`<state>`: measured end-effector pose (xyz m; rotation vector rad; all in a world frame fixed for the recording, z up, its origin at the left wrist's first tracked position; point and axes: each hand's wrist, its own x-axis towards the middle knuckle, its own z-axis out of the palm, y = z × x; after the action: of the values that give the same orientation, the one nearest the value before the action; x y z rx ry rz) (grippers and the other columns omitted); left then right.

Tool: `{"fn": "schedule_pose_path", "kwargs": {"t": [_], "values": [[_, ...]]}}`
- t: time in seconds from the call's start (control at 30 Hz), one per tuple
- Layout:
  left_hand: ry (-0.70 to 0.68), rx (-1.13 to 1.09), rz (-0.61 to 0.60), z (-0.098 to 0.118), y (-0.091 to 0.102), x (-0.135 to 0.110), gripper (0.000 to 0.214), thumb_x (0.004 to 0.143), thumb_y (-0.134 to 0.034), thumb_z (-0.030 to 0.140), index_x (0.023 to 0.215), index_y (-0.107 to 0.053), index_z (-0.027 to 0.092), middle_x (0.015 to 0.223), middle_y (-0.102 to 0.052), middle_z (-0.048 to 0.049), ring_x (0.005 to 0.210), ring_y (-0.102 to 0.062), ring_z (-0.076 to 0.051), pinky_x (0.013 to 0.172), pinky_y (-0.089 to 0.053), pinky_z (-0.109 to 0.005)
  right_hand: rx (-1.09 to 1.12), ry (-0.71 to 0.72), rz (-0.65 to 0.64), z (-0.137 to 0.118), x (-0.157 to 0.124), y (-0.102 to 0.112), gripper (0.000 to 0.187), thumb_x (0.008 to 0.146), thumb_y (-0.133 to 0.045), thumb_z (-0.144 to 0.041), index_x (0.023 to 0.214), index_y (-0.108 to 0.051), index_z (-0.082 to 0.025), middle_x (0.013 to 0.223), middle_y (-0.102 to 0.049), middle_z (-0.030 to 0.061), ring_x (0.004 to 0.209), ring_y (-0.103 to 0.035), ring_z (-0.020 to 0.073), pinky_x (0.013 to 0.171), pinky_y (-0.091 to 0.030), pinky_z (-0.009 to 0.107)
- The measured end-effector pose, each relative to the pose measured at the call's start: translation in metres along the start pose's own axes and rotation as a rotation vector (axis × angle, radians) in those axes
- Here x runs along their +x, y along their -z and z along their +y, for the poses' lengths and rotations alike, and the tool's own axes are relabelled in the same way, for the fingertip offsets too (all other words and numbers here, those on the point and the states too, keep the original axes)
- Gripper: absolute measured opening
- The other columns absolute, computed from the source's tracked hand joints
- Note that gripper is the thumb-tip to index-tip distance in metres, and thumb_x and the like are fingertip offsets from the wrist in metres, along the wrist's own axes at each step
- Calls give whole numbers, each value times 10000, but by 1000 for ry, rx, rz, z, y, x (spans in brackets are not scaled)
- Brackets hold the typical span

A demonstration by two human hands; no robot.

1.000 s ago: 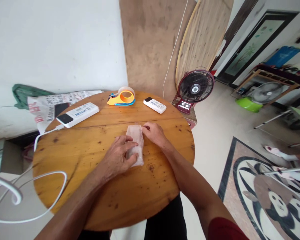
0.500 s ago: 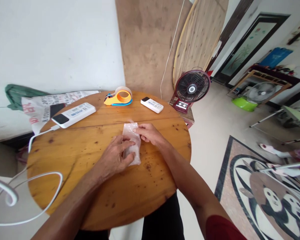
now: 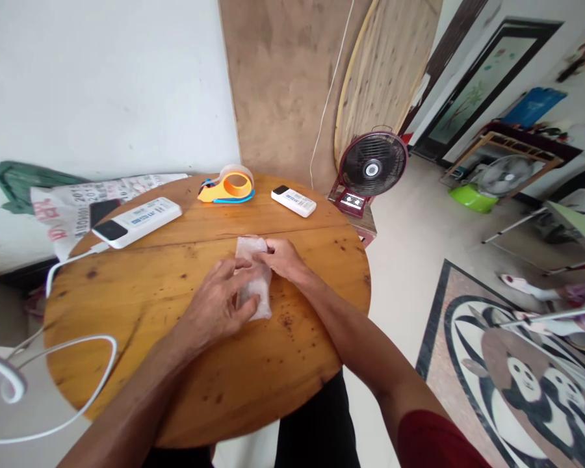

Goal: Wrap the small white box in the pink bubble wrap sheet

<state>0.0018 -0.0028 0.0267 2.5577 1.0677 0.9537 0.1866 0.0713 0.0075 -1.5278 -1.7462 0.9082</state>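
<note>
A clear bubble wrap packet [image 3: 260, 290] lies lengthwise on the round wooden table [image 3: 141, 305]; whether something is inside cannot be made out. My left hand [image 3: 219, 296] holds its left side, thumb and fingers bent over the top of the wrap with a gap between them. At the upper right edge, my right hand [image 3: 283, 259] pinches the plastic between thumb and fingers. Part of the packet is hidden under both hands.
Toward the back of the table are an orange tape dispenser [image 3: 229, 187], a small white device [image 3: 294, 200] and a larger white one [image 3: 139, 221] with a white cable [image 3: 108, 364]. Beyond the right edge stands a dark red fan [image 3: 370, 166]. A person's legs [image 3: 531, 289] show far right.
My right hand has shifted slightly along the packet's upper edge, its fingers closer over the wrap. My left hand stays on the packet. The whole view has moved a little.
</note>
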Motion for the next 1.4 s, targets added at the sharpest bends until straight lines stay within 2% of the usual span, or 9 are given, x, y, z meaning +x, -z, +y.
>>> {"fn": "schedule_pose_path", "kwargs": {"t": [0.17, 0.27, 0.43, 0.57, 0.73, 0.87, 0.97, 1.23, 1.4], "values": [[-62, 84, -4, 5, 3, -1, 240, 852, -557, 266, 1037, -703, 215, 1183, -621, -83, 963, -581, -240, 832, -508, -410, -72, 18, 24, -3, -2, 2, 182, 728, -629, -322, 657, -589, -159, 578, -455, -62, 566, -389, 77, 533, -258, 211], [15, 105, -27, 7, 1, -3, 241, 866, -534, 292, 1014, -713, 229, 1110, -676, -57, 910, -633, -220, 753, -533, -351, -71, 29, 42, -2, -2, 1, 213, 725, -628, -347, 641, -569, -161, 576, -457, -62, 560, -394, 75, 519, -249, 208], [130, 68, -77, 10, 0, -5, 274, 873, -501, 326, 1017, -715, 233, 1098, -701, -45, 863, -683, -193, 715, -550, -297, 17, 27, 28, 4, 0, 0, 199, 717, -639, -341, 661, -591, -156, 589, -478, -56, 570, -406, 78, 518, -267, 201], [167, 21, -102, 10, 1, -3, 283, 862, -509, 330, 1022, -714, 218, 1101, -703, -54, 814, -684, -178, 702, -549, -282, 202, 50, -44, 5, -2, 5, 203, 712, -660, -347, 716, -630, -146, 637, -530, -44, 615, -452, 87, 563, -335, 197], [176, -24, -114, 10, 2, -2, 295, 864, -510, 306, 1078, -699, 232, 1097, -707, -42, 871, -680, -186, 737, -541, -285, 484, 87, -175, -11, -15, 18, 236, 703, -704, -342, 830, -669, -146, 738, -623, -13, 674, -536, 108, 638, -419, 225], [205, -26, -115, 11, 2, -2, 260, 863, -518, 304, 1038, -699, 240, 1126, -700, -26, 887, -676, -180, 748, -533, -277, 484, 68, -287, -25, -25, 28, 219, 685, -734, -330, 742, -637, -141, 660, -591, -16, 596, -508, 96, 563, -402, 219], [238, 10, -106, 12, 1, -3, 245, 859, -528, 313, 1024, -697, 251, 1139, -693, -18, 918, -672, -188, 752, -529, -283, 487, 98, -335, -30, -30, 32, 200, 722, -715, -320, 763, -640, -139, 700, -613, -1, 634, -526, 105, 595, -415, 231], [308, 79, -82, 8, 1, -3, 260, 857, -533, 326, 1059, -687, 270, 1146, -653, -29, 928, -660, -205, 748, -524, -317, 428, 176, -227, -30, -30, 21, 165, 757, -662, -316, 769, -645, -153, 746, -617, -13, 699, -539, 116, 638, -423, 228], [295, 76, -22, 4, -2, -3, 255, 845, -548, 336, 1032, -700, 249, 1112, -644, -48, 922, -654, -201, 758, -523, -318, 400, 166, -171, -29, -28, 14, 183, 770, -632, -326, 840, -640, -156, 795, -624, -5, 740, -552, 122, 679, -440, 229]]}}
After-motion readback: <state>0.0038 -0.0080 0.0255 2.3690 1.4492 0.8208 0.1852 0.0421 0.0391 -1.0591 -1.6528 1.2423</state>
